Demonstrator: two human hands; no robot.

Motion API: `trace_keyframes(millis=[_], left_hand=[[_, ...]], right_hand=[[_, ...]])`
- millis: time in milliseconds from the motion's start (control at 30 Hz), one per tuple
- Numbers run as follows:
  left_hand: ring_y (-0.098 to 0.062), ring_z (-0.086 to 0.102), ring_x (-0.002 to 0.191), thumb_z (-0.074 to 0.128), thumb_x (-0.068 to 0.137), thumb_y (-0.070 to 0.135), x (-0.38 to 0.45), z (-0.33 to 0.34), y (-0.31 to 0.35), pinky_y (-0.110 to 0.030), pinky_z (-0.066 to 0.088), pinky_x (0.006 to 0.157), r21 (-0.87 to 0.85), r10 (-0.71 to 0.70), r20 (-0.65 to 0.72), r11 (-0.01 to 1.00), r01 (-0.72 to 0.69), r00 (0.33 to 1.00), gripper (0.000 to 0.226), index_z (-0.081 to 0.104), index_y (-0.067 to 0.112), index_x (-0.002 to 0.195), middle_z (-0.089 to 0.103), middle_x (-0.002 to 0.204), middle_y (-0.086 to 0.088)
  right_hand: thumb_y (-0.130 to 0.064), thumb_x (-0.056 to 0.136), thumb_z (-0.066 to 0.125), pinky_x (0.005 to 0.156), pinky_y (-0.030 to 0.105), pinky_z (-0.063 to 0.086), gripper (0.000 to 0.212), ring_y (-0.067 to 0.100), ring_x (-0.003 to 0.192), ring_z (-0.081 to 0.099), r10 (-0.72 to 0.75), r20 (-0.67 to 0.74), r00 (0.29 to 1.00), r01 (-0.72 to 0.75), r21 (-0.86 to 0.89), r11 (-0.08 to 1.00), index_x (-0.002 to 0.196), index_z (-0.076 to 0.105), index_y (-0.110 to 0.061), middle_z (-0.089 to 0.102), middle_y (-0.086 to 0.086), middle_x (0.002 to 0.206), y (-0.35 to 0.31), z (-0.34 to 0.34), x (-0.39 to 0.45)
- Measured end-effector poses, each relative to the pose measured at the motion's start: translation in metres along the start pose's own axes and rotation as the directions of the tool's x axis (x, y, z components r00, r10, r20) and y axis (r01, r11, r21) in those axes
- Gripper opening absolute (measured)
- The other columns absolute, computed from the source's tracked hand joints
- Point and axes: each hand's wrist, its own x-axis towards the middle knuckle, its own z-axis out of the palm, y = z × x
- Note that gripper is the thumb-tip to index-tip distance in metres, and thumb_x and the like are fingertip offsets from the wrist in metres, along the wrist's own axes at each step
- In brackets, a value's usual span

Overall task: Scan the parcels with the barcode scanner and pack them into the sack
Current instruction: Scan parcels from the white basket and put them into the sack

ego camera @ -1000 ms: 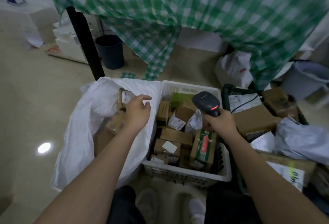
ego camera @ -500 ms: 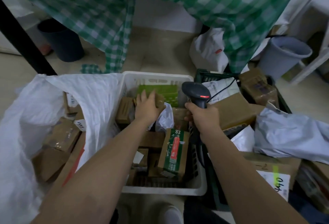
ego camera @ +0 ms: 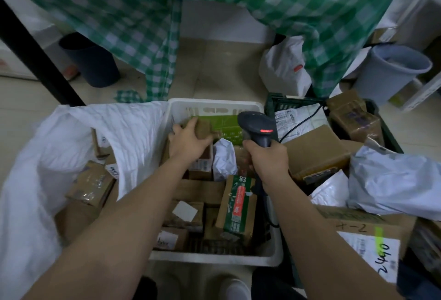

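Note:
My left hand (ego camera: pixel 187 143) grips a small brown cardboard parcel (ego camera: pixel 202 128) at the back of the white plastic basket (ego camera: pixel 214 258), which holds several boxed parcels. My right hand (ego camera: pixel 268 160) holds the dark barcode scanner (ego camera: pixel 257 126) upright by its handle over the basket's right side, its red light lit. The white woven sack (ego camera: pixel 47 156) stands open left of the basket with several cardboard boxes (ego camera: pixel 91 184) inside.
A dark crate (ego camera: pixel 274 101) on the right is piled with boxes and grey mailer bags (ego camera: pixel 393 187). A green checked cloth (ego camera: pixel 214 1) hangs overhead. A black table leg (ego camera: pixel 35 61), a dark bin (ego camera: pixel 93 61) and a grey bin (ego camera: pixel 393 68) stand behind.
My left hand left the sack, crossed to the back of the basket and closed its fingers round a small brown parcel. The scanner hand stayed nearly still.

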Motion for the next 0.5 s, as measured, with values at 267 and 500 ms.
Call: trace_keyframes(millis=[267, 500], left_hand=[[-0.021, 0.051, 0.118, 0.068, 0.077, 0.059, -0.078, -0.107, -0.004, -0.037, 0.046, 0.1, -0.394, 0.06, -0.144, 0.912, -0.113, 0.988, 0.071, 0.039, 0.042, 0.139, 0.041, 0.138, -0.002], [-0.018, 0.053, 0.112, 0.067, 0.081, 0.054, -0.133, -0.147, -0.01, -0.035, 0.049, 0.093, -0.743, -0.127, -0.145, 0.669, -0.023, 0.981, 0.065, 0.045, 0.031, 0.138, 0.048, 0.13, 0.002]], right_hand=[[-0.016, 0.082, 0.071, 0.056, 0.03, 0.045, 0.015, 0.01, 0.047, 0.059, -0.092, 0.048, 0.995, 0.089, 0.048, 0.995, 0.074, 0.06, -0.012, 0.06, 0.009, 0.063, -0.031, -0.012, -0.048], [-0.019, 0.081, 0.078, 0.067, 0.03, 0.048, 0.017, 0.017, 0.072, 0.063, -0.163, 0.074, 0.984, 0.15, 0.15, 0.977, 0.092, 0.066, -0.013, 0.069, 0.004, 0.078, -0.044, -0.024, -0.086]])
